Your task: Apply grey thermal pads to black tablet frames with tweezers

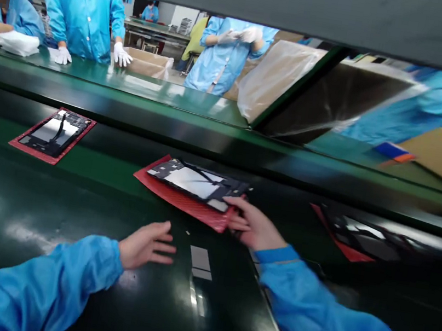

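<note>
A red tray (182, 199) lies on the dark green belt (29, 225) at the centre, and an opened tablet assembly (197, 181) with a pale panel rests on it. My right hand (251, 225) grips the tray's near right corner, thumb on top, one end lifted slightly. My left hand (146, 244) hovers just above the belt in front of the tray, fingers stretched out and holding nothing. A small grey patch (200, 261) sits on the belt between my hands. Both arms wear blue sleeves.
A second red tray with an assembly (53, 134) lies to the left, a third one (354, 235), blurred, to the right. Across the raised green ledge (170, 119), people in blue coats and white gloves stand by cardboard boxes (149, 63) and a plastic-lined bin (314, 99).
</note>
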Demonstrator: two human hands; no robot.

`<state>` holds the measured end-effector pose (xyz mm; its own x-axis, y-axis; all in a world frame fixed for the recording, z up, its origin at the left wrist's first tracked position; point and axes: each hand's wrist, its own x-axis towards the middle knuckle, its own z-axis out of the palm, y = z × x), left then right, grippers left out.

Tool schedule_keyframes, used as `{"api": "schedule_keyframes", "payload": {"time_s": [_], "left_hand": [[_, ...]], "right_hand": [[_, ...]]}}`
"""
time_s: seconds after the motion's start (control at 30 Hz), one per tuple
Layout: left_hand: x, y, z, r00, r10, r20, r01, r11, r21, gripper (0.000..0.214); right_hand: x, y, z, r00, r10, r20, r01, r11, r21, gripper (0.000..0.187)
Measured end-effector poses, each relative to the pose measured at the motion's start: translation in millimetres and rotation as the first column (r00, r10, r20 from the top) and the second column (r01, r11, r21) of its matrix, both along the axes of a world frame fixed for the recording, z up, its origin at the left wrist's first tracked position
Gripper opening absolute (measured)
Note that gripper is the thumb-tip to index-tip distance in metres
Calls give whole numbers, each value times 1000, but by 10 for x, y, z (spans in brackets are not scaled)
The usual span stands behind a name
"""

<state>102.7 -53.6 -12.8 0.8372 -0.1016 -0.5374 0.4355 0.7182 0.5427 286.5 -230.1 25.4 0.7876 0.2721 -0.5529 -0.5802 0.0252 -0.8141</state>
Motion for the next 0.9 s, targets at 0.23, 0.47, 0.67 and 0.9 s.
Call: {"api": "schedule_keyframes", "payload": {"time_s": [0.23,0.47,0.67,0.9], "left_hand": [[218,2,305,986,118,-120,-122,992,-27,45],[-1011,-55,350,885,94,-456,-113,993,-15,68],[-1255,-156,338,846,40,-532,-79,996,-50,94],[-1257,-181,278,877,29,-481,-89,991,-103,95]], "right_hand": [[-1619,65,129,922,387,-16,-384,919,87,44],[-2191,-1013,-10,890,430,152,-332,839,-431,48],[-2395,-812,-284,907,416,71,-361,851,-381,40],[-2492,-821,-392,949,304,83,-256,897,-361,49]]}}
